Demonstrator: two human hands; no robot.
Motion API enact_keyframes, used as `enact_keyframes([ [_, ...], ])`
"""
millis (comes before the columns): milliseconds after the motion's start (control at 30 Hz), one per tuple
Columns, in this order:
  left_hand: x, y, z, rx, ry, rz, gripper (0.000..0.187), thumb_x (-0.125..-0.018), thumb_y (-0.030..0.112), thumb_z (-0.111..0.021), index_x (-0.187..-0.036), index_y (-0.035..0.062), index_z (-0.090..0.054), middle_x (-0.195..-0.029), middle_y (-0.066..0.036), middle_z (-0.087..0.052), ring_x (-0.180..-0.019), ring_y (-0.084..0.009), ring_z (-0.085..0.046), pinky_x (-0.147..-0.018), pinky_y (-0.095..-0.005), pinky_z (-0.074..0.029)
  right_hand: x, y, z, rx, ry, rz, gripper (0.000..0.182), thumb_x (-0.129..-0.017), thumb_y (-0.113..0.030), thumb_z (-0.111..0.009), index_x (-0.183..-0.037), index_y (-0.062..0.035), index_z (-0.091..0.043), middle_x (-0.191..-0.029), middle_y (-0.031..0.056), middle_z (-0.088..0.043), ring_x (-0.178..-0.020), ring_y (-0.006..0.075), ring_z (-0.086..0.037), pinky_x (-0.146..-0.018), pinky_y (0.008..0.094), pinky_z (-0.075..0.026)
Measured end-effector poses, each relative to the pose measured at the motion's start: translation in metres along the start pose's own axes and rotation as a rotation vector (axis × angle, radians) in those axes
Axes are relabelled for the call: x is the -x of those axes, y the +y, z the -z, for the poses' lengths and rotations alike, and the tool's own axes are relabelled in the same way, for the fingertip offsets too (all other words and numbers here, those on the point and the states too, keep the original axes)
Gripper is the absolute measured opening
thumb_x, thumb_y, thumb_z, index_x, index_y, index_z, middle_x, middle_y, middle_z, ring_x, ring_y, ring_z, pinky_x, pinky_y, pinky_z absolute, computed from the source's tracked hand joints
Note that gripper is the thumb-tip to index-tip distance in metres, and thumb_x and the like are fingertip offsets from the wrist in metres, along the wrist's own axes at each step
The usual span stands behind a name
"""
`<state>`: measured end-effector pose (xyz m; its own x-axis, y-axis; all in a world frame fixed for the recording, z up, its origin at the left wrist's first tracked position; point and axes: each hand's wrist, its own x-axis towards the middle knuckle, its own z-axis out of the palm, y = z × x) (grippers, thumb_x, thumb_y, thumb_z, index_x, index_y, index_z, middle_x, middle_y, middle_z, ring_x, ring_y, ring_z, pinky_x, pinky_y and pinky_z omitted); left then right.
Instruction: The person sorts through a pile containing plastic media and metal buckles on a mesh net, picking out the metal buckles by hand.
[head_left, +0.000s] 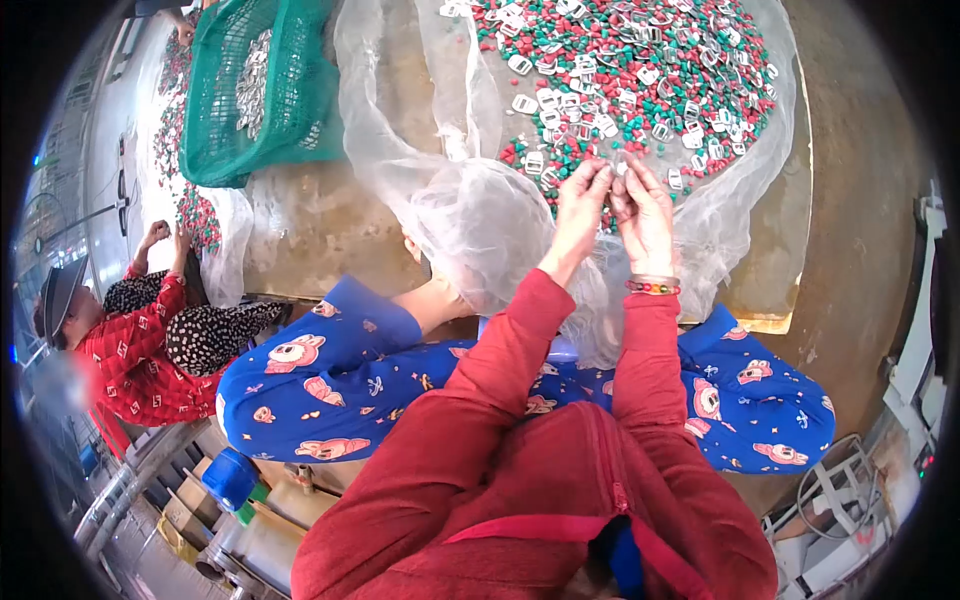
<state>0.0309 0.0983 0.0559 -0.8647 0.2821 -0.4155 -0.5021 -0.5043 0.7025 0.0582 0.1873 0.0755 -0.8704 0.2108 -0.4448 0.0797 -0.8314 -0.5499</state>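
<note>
My left hand [582, 208] and my right hand [644, 212] are close together over the near edge of a pile. The right fingertips pinch a small silvery buckle [621, 168]. My left thumb and fingers are pressed together just beside it; what they hold is hidden. Below and beyond the hands lie many small red and green pellets [640, 75] mixed with loose metal buckles [524, 104]. This heap rests on white mesh netting [470, 215], which is bunched up on the left and in front of me.
A green plastic basket [205, 130] with metal pieces [254, 85] inside stands at the upper left. On the far left a co-worker in a red patterned top [140, 335] sits by another pellet pile [200, 215]. A blue container [230, 478] is at lower left.
</note>
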Motion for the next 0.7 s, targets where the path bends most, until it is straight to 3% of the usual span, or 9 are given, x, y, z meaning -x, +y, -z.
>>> enact_keyframes([
  [200, 0.003, 0.003, 0.011, 0.142, -0.073, 0.041, 0.01, -0.084, 0.007, -0.058, -0.093, 0.0022, -0.061, -0.08, -0.002, -0.061, -0.07, -0.0082, -0.054, -0.067, -0.0236, -0.044, 0.003, -0.001, -0.013, 0.203, 0.036, 0.091, 0.029, -0.088, -0.007, -0.052, -0.115, 0.002, -0.054, -0.076, 0.0004, -0.058, -0.057, 0.003, -0.048, -0.049, 0.0153, -0.036],
  [367, 0.01, 0.02, 0.014, 0.27, -0.152, 0.003, 0.014, -0.086, 0.008, -0.055, -0.099, 0.0018, -0.056, -0.076, -0.004, -0.06, -0.062, -0.0124, -0.056, -0.056, -0.0264, -0.047, 0.004, 0.004, -0.02, 0.304, -0.029, 0.055, 0.026, -0.088, -0.009, -0.053, -0.111, 0.0018, -0.057, -0.071, -0.0012, -0.057, -0.054, 0.0028, -0.045, -0.046, 0.0154, -0.032],
  [500, 0.016, 0.036, 0.01, 0.131, -0.076, 0.039, 0.008, -0.087, 0.006, -0.054, -0.093, 0.0016, -0.054, -0.072, -0.003, -0.057, -0.062, -0.0111, -0.055, -0.058, -0.0255, -0.047, 0.005, -0.001, -0.017, 0.167, -0.088, -0.071, 0.027, -0.088, -0.009, -0.051, -0.112, 0.0028, -0.055, -0.069, -0.0001, -0.056, -0.052, 0.0038, -0.045, -0.046, 0.0159, -0.033],
  [600, 0.007, 0.018, 0.003, -0.515, 0.055, -0.277, 0.006, -0.086, 0.003, -0.052, -0.092, 0.002, -0.052, -0.077, -0.005, -0.058, -0.065, -0.0109, -0.056, -0.059, -0.0264, -0.049, 0.002, 0.0, -0.013, 0.025, -0.008, -0.066, 0.029, -0.088, -0.008, -0.051, -0.115, 0.0033, -0.052, -0.07, 0.0007, -0.056, -0.052, 0.0044, -0.045, -0.046, 0.0158, -0.034],
  [633, 0.012, 0.025, -0.007, -0.319, 0.032, -0.147, 0.009, -0.085, 0.0, -0.05, -0.093, 0.0008, -0.052, -0.077, -0.004, -0.057, -0.062, -0.0095, -0.055, -0.054, -0.0227, -0.047, 0.004, -0.001, -0.02, 0.023, 0.034, -0.055, 0.029, -0.088, -0.008, -0.051, -0.115, 0.0032, -0.052, -0.069, 0.0005, -0.056, -0.051, 0.0044, -0.045, -0.046, 0.0157, -0.034],
  [700, 0.011, 0.028, -0.006, -0.302, 0.058, -0.129, 0.011, -0.084, -0.001, -0.05, -0.094, 0.001, -0.052, -0.077, -0.004, -0.057, -0.06, -0.0091, -0.054, -0.051, -0.0215, -0.045, 0.009, -0.01, -0.025, 0.106, -0.001, -0.066, 0.029, -0.088, -0.008, -0.051, -0.115, 0.0029, -0.052, -0.071, 0.0008, -0.057, -0.052, 0.0047, -0.046, -0.046, 0.0156, -0.035],
])
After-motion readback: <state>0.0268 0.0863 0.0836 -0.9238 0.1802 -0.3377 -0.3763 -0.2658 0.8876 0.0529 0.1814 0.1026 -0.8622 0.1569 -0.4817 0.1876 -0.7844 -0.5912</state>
